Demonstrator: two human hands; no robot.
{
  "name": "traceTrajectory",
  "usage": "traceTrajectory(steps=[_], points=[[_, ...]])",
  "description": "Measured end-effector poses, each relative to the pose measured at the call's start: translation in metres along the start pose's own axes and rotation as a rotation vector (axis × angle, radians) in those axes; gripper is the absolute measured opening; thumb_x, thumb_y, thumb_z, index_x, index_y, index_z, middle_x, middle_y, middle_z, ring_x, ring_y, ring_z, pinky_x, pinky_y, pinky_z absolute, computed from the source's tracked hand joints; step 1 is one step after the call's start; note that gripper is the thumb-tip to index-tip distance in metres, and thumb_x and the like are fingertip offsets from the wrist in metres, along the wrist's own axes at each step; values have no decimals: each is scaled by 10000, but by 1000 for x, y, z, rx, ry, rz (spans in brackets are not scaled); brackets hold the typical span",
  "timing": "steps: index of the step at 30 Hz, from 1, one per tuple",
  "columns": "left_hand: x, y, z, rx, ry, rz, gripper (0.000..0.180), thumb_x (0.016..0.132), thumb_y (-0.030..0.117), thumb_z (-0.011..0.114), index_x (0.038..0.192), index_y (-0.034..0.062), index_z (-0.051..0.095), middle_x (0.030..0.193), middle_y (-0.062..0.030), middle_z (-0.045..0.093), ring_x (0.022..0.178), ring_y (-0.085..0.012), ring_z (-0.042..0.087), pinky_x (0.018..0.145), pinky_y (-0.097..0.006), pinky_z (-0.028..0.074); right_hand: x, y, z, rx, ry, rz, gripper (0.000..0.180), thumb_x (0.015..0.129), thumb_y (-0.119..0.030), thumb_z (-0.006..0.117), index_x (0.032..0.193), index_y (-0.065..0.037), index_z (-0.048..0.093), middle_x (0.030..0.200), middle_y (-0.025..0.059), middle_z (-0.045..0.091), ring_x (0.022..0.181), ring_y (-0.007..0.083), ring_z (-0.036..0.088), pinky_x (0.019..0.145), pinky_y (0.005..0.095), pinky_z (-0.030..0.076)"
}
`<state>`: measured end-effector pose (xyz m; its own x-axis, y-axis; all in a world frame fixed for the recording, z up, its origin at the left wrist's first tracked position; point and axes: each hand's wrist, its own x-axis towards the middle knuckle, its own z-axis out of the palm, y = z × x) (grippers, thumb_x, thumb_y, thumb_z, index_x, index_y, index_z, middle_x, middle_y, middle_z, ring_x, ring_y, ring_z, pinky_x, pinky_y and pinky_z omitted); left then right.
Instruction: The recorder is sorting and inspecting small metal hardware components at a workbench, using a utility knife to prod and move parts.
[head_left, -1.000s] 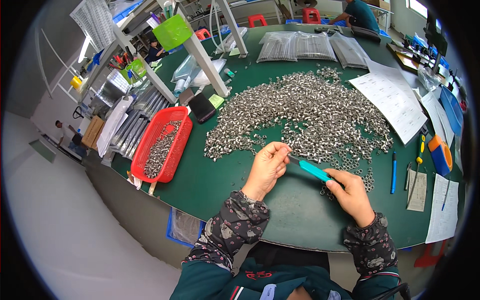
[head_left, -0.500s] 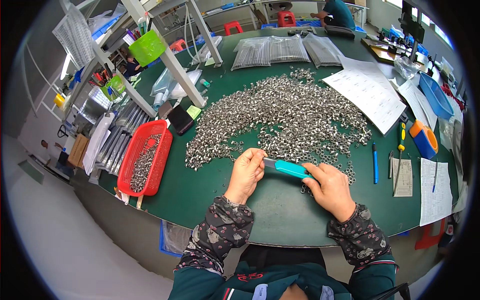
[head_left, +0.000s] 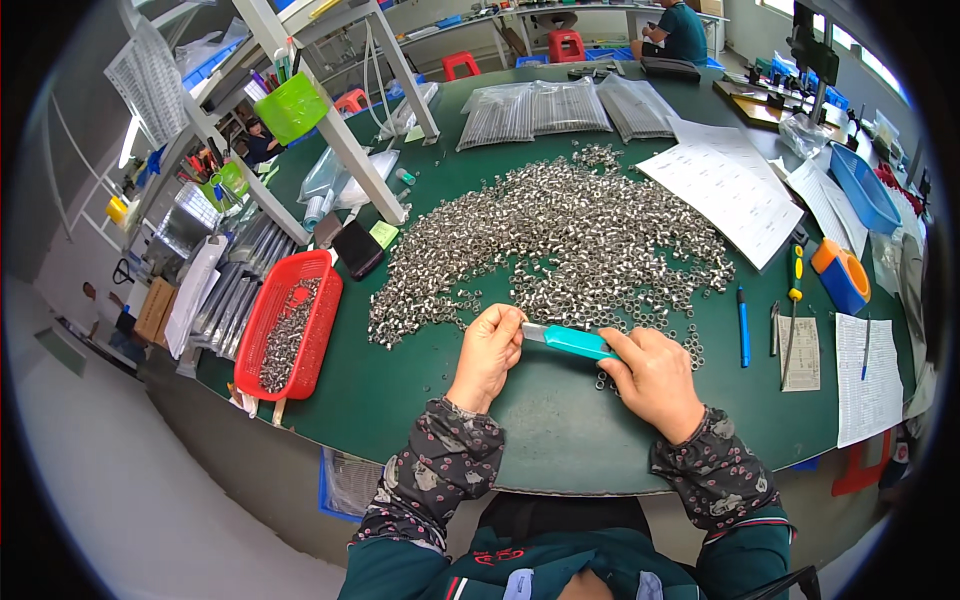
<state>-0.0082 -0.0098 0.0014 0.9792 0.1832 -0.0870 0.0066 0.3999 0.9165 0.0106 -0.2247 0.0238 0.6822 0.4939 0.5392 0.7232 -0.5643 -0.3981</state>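
My right hand (head_left: 652,376) is wrapped round the teal handle of a utility knife (head_left: 578,342). Its blade points left and meets the fingertips of my left hand (head_left: 488,350). Those fingers are pinched together, most likely round one small metal ring, though the piece is mostly hidden by the fingertips. Just beyond both hands spreads a wide heap of small silvery metal rings (head_left: 560,235). A few loose rings lie beside and under my right hand on the green table (head_left: 560,440).
A red basket (head_left: 322,335) with more rings stands at the left, near a dark phone-like case (head_left: 358,249). Bagged metal rods (head_left: 570,107) lie at the back. Papers (head_left: 730,195), a blue pen (head_left: 743,328), a screwdriver (head_left: 795,275) and a tape roll (head_left: 843,275) are at the right.
The view has shifted slightly. The knife stays at my left fingertips, its handle turned a little in my right hand. In the background, the seated person has changed posture.
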Motion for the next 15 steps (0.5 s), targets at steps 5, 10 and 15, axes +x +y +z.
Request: traceTrajectory(steps=[5, 10, 15], points=[[0, 0, -1, 15, 4, 1, 164, 879, 202, 488, 792, 67, 520, 583, 31, 433, 410, -10, 285, 351, -156, 203, 0, 0, 0, -6, 11, -11, 271, 711, -182, 620, 969, -115, 574, 623, 61, 456, 597, 236, 490, 521, 354, 391], [-1, 1, 1, 38, 1, -5, 194, 877, 224, 492, 749, 80, 499, 571, 37, 420, 402, -10, 275, 345, -161, 198, 1, 0, 0, -10, 23, -27, 272, 705, -177, 622, 963, -108, 574, 625, 59, 457, 597, 236, 488, 523, 352, 390], [-1, 2, 2, 66, 26, -13, 224, 876, 252, 494, 719, 92, 491, 552, 39, 410, 393, -10, 274, 341, -162, 196, 1, -1, -1, -47, 30, -47, 273, 677, -177, 645, 928, -102, 569, 626, 55, 467, 604, 222, 509, 510, 346, 404]])
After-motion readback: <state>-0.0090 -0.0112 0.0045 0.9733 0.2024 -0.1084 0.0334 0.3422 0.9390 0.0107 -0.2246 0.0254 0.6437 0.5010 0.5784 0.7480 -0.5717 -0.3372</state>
